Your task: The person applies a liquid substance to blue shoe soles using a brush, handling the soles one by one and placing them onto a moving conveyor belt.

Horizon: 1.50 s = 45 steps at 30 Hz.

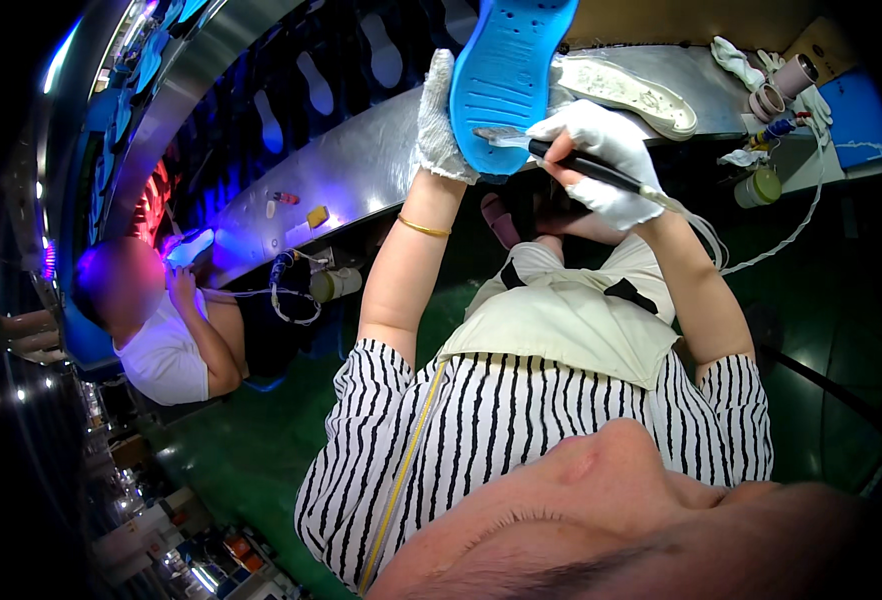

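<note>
A bright blue shoe sole [502,85], ridged and dotted with small holes, is held up over the bench edge. My left hand [441,125], in a whitish knit glove, is closed on the sole's left side; some of its fingers are hidden behind it. In my white-gloved right hand [609,160] is a black-handled brush [593,168], with a pale tube running from its rear end. The brush tip rests against the lower, rounded end of the sole. Just right of the blue sole, a white shoe sole [629,92] lies on the bench.
The metal bench [361,165] curves along a dark conveyor carrying pale soles [315,83]. At the right end are pink cups [793,76], gloves [736,60] and a hanging green pot [758,187]. Another person [166,345] works at the left, near a second pot [336,285].
</note>
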{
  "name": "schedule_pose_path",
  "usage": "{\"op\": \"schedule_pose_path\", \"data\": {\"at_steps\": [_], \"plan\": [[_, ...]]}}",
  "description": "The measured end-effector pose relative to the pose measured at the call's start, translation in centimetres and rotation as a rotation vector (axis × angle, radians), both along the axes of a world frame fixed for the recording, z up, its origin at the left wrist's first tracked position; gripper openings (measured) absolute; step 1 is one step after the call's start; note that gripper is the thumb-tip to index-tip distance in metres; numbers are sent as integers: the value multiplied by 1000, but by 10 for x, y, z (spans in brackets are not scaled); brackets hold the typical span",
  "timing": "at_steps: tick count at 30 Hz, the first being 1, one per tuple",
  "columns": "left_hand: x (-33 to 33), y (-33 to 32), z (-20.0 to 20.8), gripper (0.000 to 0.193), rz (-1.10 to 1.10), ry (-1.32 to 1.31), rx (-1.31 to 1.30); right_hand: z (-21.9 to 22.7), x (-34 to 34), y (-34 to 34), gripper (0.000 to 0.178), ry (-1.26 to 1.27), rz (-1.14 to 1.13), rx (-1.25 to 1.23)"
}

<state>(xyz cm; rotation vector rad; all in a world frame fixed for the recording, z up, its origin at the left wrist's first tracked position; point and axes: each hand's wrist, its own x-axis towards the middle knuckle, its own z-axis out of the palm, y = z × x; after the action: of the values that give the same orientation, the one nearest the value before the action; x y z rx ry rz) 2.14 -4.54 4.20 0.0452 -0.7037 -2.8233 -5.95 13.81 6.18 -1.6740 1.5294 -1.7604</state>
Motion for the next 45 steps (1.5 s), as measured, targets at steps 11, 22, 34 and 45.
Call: {"op": "schedule_pose_path", "data": {"at_steps": [11, 22, 34, 45], "plan": [[-12, -3, 19, 44, -179, -429, -411, -4, -29, -2, 11, 15, 249, 287], [-17, 6, 28, 36, -286, -483, -545, 5, -47, 19, 8, 6, 189, 366], [-13, 35, -11, 69, -166, 144, 85, -13, 10, 21, 13, 60, -70, 18], [-11, 44, -49, 71, -113, 316, 272, 7, 23, 4, 12, 269, -249, -73]]}}
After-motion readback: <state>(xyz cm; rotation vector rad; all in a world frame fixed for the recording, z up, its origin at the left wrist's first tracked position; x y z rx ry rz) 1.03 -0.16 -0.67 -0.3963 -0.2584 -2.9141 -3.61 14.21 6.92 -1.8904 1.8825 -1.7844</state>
